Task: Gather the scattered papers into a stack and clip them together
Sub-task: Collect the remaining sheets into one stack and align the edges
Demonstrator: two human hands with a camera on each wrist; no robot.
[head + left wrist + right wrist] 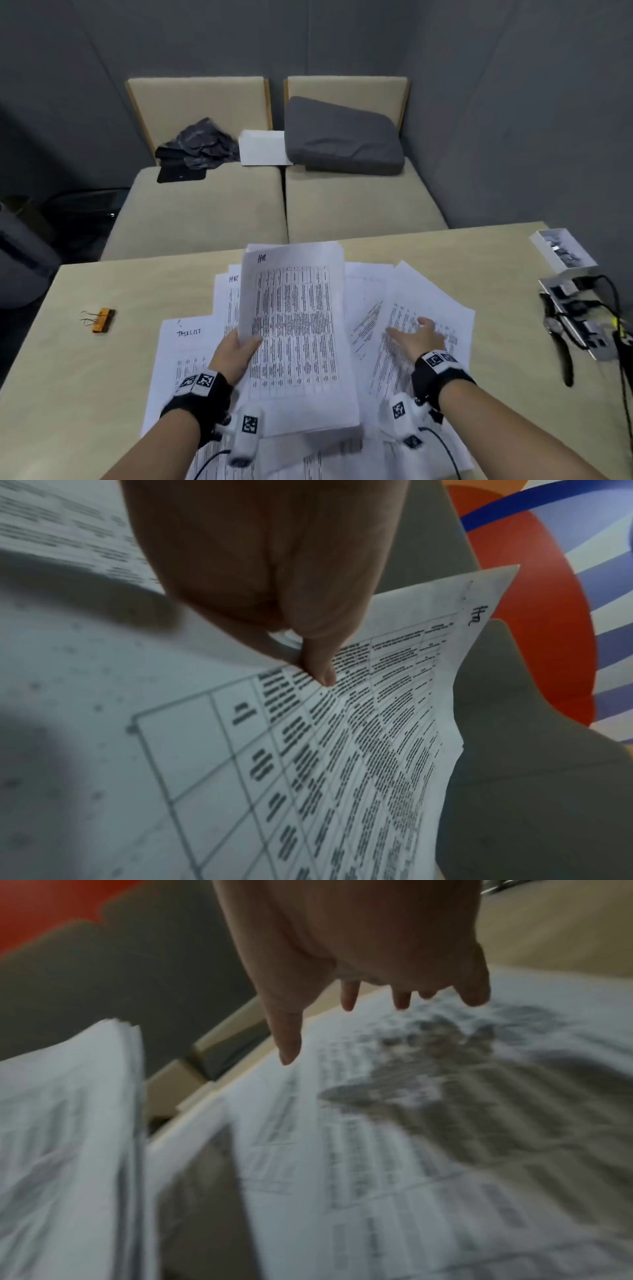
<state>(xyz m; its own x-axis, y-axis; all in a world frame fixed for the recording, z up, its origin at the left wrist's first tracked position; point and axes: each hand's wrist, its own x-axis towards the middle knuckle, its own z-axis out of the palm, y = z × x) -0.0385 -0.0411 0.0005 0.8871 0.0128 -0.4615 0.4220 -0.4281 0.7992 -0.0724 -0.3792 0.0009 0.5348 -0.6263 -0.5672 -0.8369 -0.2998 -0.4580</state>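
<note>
My left hand [239,346] grips the left edge of a thick stack of printed papers [298,329], lifted off the table, with the thumb [316,666] on the top sheet, which is marked "HR". Loose printed sheets [424,308] lie fanned out beneath and to the right. A sheet headed "TASKLIST" [181,346] lies to the left. My right hand [416,335] hovers open, palm down, just above the loose sheets [411,1137] on the right, its fingers [474,993] spread. An orange binder clip [102,319] lies on the table at the far left, away from both hands.
The beige table [496,260] carries a white box [561,250] and a device with black cables [589,325] at its right edge. Behind the table stand beige seat cushions [274,202] with a grey pillow [342,137] and dark clothing [198,144].
</note>
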